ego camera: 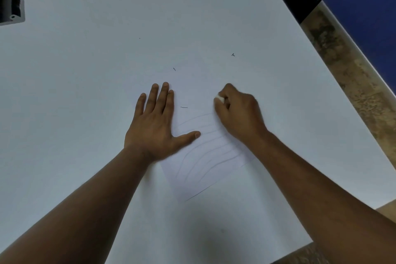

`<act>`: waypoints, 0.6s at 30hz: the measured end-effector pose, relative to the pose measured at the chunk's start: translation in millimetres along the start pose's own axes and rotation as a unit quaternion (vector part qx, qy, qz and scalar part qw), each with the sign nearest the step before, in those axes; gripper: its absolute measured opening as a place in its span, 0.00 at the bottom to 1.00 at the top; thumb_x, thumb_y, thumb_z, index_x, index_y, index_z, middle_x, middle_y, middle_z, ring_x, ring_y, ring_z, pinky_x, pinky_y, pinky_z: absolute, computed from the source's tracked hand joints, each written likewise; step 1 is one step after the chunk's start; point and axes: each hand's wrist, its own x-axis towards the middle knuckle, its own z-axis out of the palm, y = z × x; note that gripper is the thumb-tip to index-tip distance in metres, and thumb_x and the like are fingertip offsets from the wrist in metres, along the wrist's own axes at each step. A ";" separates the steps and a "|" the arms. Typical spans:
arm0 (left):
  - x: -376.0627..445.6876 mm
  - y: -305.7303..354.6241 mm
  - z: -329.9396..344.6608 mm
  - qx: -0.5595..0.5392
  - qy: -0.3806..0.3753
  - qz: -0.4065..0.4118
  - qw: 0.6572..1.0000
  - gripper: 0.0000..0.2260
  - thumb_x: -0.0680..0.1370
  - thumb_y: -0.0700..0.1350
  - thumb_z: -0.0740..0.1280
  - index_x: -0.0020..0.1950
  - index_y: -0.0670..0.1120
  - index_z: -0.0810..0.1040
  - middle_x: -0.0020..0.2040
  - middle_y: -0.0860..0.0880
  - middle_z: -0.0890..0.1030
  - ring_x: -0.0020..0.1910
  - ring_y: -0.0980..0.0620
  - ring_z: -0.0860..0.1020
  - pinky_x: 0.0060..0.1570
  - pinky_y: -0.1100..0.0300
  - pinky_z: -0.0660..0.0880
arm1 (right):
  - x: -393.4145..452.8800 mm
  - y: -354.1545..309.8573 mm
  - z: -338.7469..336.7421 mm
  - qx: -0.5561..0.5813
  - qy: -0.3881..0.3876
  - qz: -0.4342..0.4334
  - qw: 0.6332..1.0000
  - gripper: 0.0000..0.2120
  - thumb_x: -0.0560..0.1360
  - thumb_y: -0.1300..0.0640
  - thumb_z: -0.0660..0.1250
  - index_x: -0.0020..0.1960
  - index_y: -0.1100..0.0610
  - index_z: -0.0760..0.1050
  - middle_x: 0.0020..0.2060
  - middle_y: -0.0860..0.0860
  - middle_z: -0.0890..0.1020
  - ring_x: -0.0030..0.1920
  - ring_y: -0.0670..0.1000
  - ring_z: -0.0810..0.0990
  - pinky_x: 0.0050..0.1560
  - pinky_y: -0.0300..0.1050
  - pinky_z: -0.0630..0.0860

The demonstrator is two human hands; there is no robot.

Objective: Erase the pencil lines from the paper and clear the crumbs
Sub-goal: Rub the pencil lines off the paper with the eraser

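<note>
Paper [203, 156]: a thin white sheet is laid flat on the white table [85, 70], between the two forearms, and its edges are hard to tell from the tabletop.
Pencil lines [205, 152]: a set of faint curved strokes is seen across the middle of the sheet, with one darker straight stroke nearer the person; most of them are judged not yet erased.
Left hand [154, 126]: it is spread flat, palm down, with the fingers extended and the thumb stretched out over the sheet, so that the left part of the paper is pinned to the table.
Right hand [237, 113]: it is curled closed, and a small white eraser [219, 98] is pinched at the fingertips, above the upper end of the strokes.
Crumbs [184, 107]: a few dark slivers are scattered on the sheet and on the table beyond the hands; none is judged to be cleared.
Handling: the sheet is judged light, limp and easily creased or dragged by rubbing, so it is best held down flat close beside the rubbed patch, never gripped at an edge.
Eraser handling: it is judged small and slightly yielding, best pinched near its working end.
Risk: wrinkling or tearing is likely if the sheet is rubbed toward the pinning hand.
</note>
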 end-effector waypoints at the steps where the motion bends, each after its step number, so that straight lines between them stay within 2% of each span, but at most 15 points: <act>1: 0.4 -0.2 -0.3 -0.001 -0.001 0.000 1.000 0.54 0.72 0.81 0.43 0.84 0.44 0.41 0.85 0.48 0.38 0.82 0.49 0.33 0.81 0.46 0.37 | -5.0 -6.1 5.0 -0.010 -0.022 -0.026 0.999 0.06 0.77 0.55 0.63 0.44 0.57 0.71 0.31 0.51 0.77 0.32 0.57 0.77 0.34 0.48 0.74; 3: 0.4 0.3 -1.0 -0.001 -0.005 -0.001 1.000 0.54 0.72 0.81 0.44 0.84 0.44 0.40 0.85 0.48 0.38 0.82 0.49 0.33 0.81 0.46 0.37 | -6.9 -4.7 9.4 -0.056 -0.027 -0.049 0.997 0.05 0.77 0.56 0.63 0.44 0.57 0.70 0.32 0.54 0.78 0.33 0.61 0.77 0.33 0.48 0.72; 6: -0.2 0.6 -1.4 -0.001 -0.008 0.001 1.000 0.54 0.72 0.81 0.44 0.84 0.44 0.40 0.85 0.48 0.37 0.82 0.49 0.33 0.81 0.45 0.37 | 7.2 15.6 -2.0 -0.091 0.020 0.020 0.995 0.05 0.77 0.57 0.63 0.44 0.59 0.71 0.33 0.57 0.79 0.34 0.63 0.77 0.34 0.48 0.69; 9: -0.7 0.5 -2.0 -0.004 -0.005 -0.002 1.000 0.54 0.71 0.82 0.43 0.84 0.44 0.41 0.85 0.48 0.38 0.82 0.49 0.34 0.81 0.45 0.37 | 11.5 19.3 -9.6 -0.064 0.004 0.059 0.996 0.06 0.78 0.58 0.62 0.43 0.58 0.69 0.31 0.53 0.76 0.33 0.57 0.75 0.34 0.47 0.70; 12: 0.2 0.3 -1.0 -0.003 0.000 -0.002 1.000 0.54 0.71 0.82 0.43 0.84 0.44 0.40 0.85 0.48 0.37 0.82 0.49 0.33 0.81 0.46 0.37 | 8.6 -0.5 -4.6 -0.014 0.009 0.007 1.000 0.06 0.79 0.57 0.63 0.46 0.59 0.72 0.31 0.51 0.76 0.33 0.55 0.75 0.35 0.48 0.73; 14: 0.0 -0.6 0.3 -0.002 0.000 0.001 1.000 0.54 0.71 0.82 0.43 0.84 0.44 0.40 0.85 0.48 0.37 0.82 0.49 0.34 0.81 0.46 0.37 | 5.8 -14.8 4.8 -0.004 -0.027 -0.052 0.998 0.05 0.79 0.56 0.63 0.47 0.58 0.72 0.33 0.51 0.78 0.34 0.57 0.77 0.36 0.48 0.74; 16: 0.0 -1.2 1.3 -0.002 0.002 0.001 1.000 0.54 0.72 0.82 0.44 0.84 0.44 0.40 0.85 0.48 0.38 0.83 0.49 0.34 0.81 0.46 0.37 | 3.8 -18.6 11.4 -0.035 -0.080 -0.104 0.991 0.05 0.78 0.56 0.62 0.47 0.57 0.71 0.35 0.52 0.78 0.35 0.59 0.77 0.35 0.50 0.74; 18: 0.3 -1.3 1.7 -0.002 0.002 0.002 1.000 0.54 0.72 0.82 0.45 0.84 0.44 0.40 0.85 0.48 0.38 0.83 0.49 0.34 0.81 0.46 0.36 | 11.2 -6.4 10.5 -0.098 -0.056 -0.114 0.987 0.03 0.77 0.58 0.62 0.47 0.58 0.71 0.36 0.57 0.79 0.35 0.63 0.78 0.34 0.50 0.73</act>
